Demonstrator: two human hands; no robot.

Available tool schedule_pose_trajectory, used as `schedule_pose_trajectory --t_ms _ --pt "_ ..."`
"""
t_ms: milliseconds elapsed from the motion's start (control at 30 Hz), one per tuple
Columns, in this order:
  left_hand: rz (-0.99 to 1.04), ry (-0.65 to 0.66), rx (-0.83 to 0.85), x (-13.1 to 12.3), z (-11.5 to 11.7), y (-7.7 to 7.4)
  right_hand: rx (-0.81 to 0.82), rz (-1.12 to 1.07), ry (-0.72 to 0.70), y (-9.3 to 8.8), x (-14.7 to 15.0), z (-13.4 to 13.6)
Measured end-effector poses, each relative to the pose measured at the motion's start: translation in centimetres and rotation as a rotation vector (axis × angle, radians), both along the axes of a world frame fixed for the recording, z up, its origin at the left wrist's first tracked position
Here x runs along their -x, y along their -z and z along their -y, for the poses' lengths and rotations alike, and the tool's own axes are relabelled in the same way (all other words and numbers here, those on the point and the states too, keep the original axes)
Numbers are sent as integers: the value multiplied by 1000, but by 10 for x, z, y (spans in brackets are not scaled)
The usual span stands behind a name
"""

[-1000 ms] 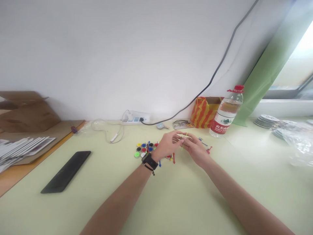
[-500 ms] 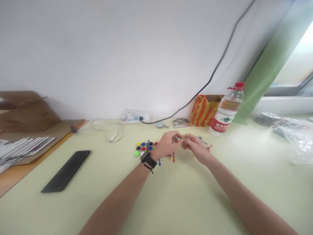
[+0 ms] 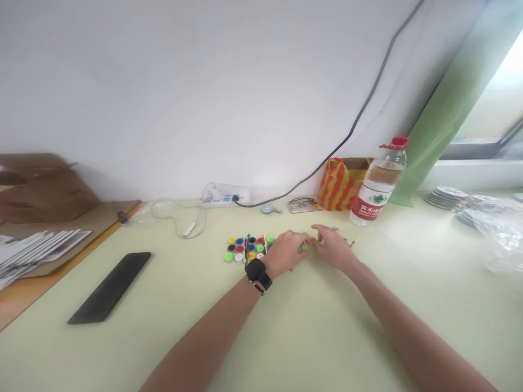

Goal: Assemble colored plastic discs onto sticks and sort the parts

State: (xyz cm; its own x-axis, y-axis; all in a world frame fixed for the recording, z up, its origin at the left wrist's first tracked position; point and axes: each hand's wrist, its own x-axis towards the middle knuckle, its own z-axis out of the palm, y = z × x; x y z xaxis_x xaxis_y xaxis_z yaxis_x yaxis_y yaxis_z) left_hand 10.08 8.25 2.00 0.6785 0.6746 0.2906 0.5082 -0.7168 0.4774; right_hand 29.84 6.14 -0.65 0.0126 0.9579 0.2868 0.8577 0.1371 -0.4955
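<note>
My left hand (image 3: 287,251), with a black watch (image 3: 258,274) at the wrist, is low over the table. Its fingers are curled together at a small bright green piece (image 3: 303,247). Close by on the right, my right hand (image 3: 332,248) has its thumb and index finger apart, and I see nothing held in it. Beside my left hand lie rows of small round discs (image 3: 239,249) in several colours, with thin coloured arrow-shaped pieces among them. A red arrow piece (image 3: 352,243) shows past my right hand, which partly hides other small pieces.
A water bottle (image 3: 378,188) and a striped bag (image 3: 342,185) stand at the back right. Behind the discs are a power strip (image 3: 226,196) and eyeglasses (image 3: 303,203). A black flat slab (image 3: 110,287) lies left; stacked round plates (image 3: 445,197) sit far right.
My hands were pinched together on a small yellow-green piece; now they are slightly apart and lower. The right fingers have spread, and the left hand has shifted right, uncovering more discs.
</note>
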Motion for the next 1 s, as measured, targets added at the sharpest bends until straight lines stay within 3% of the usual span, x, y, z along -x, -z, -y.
schedule_pose_trajectory --t_ms 167,300,467,667,767,867,1000 --pt "-105 -83 -104 1 -3 4 -162 173 179 2 -35 -7" --pt "-115 -102 -132 3 -7 4 -88 221 208 14 -62 -15" --pt "-133 -98 -188 2 -6 4 -54 216 215 23 -69 -18" --pt "-171 -89 -221 5 -6 2 -72 190 252 16 -73 -17" --pt "-118 -112 -210 7 -7 -2 -197 37 256 7 -69 -15" --pt "76 -159 -106 5 -9 -7 -293 -308 159 -5 -53 -13" --pt "369 -138 160 -3 -11 -13 -152 -861 -104 -15 -14 -5"
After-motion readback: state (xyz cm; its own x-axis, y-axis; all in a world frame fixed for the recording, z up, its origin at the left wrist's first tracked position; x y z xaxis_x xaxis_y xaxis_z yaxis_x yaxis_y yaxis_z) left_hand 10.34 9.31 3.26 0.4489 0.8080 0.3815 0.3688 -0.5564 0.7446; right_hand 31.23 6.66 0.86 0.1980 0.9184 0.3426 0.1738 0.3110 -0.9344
